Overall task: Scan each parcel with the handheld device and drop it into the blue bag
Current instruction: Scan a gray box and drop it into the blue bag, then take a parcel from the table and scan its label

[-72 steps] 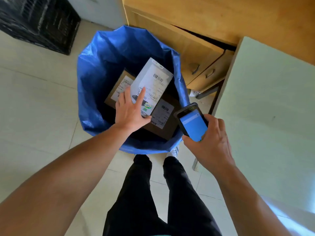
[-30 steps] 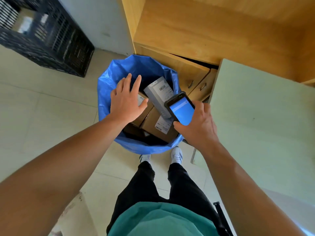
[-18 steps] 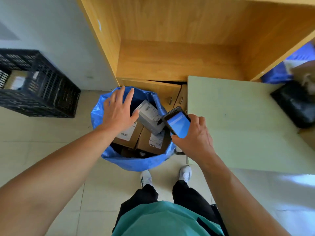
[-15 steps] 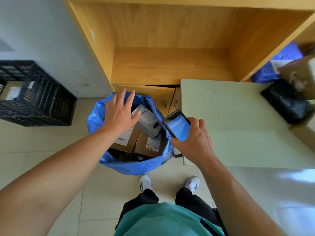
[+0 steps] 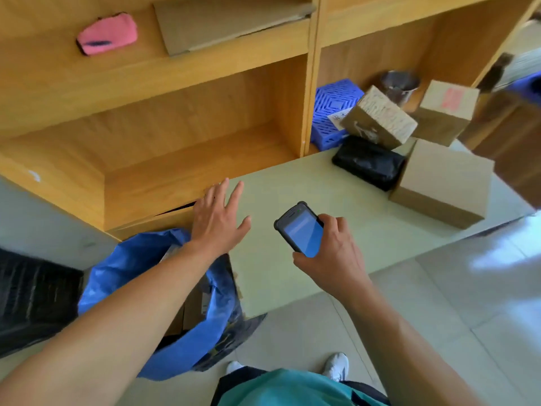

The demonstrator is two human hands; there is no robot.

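My left hand [image 5: 218, 219] hovers with spread, straight fingers over the left end of the pale green table [image 5: 366, 230], holding nothing. My right hand [image 5: 330, 253] grips the handheld device [image 5: 300, 230], its blue screen facing up, above the table's front part. The blue bag [image 5: 123, 268] stands on the floor at the lower left under my left forearm, with cardboard parcels partly visible inside. On the table's far right lie a black wrapped parcel [image 5: 369, 162], a large brown box [image 5: 445, 183], a tilted brown box [image 5: 379, 120] and another brown box [image 5: 446, 112].
Wooden shelving [image 5: 175, 112] rises behind the table. It carries a pink pouch [image 5: 106, 33], a flat cardboard sheet [image 5: 231, 19], a blue plastic basket [image 5: 333, 112] and a metal cup [image 5: 399, 85]. A black crate [image 5: 32, 300] sits on the floor at left.
My left hand has left the bag, where a grey-white parcel now lies, and risen over the table's left end. The view has swung up and right; the device stays in my right hand.
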